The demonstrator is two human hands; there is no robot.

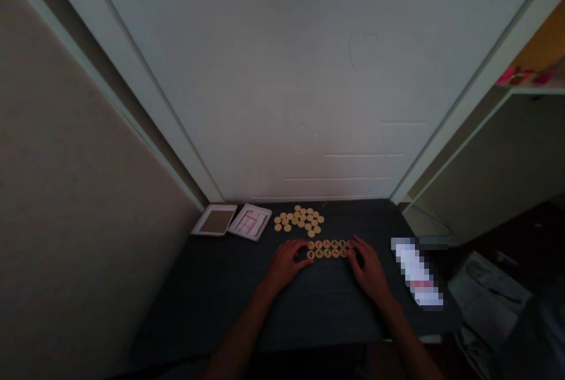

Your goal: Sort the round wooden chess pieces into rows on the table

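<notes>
Round wooden xiangqi pieces point(327, 249) lie in two straight rows on the dark table, faces up, with red and black characters. At the left end of the rows is my left hand point(286, 262), its thumb and index finger spread apart and touching or nearly touching the end pieces. My right hand point(367, 265) sits at the right end in the same way, thumb and fingers parted against the last pieces. Behind the rows is a loose group of plain-faced pieces point(302, 217), which show no characters.
A white box part with red markings point(250, 222) and a shallow brown-bottomed tray point(216, 219) lie at the table's back left. A blurred-out bright flat object point(417, 271) is on the right side. A white panel point(282, 86) rises behind the table point(318, 309).
</notes>
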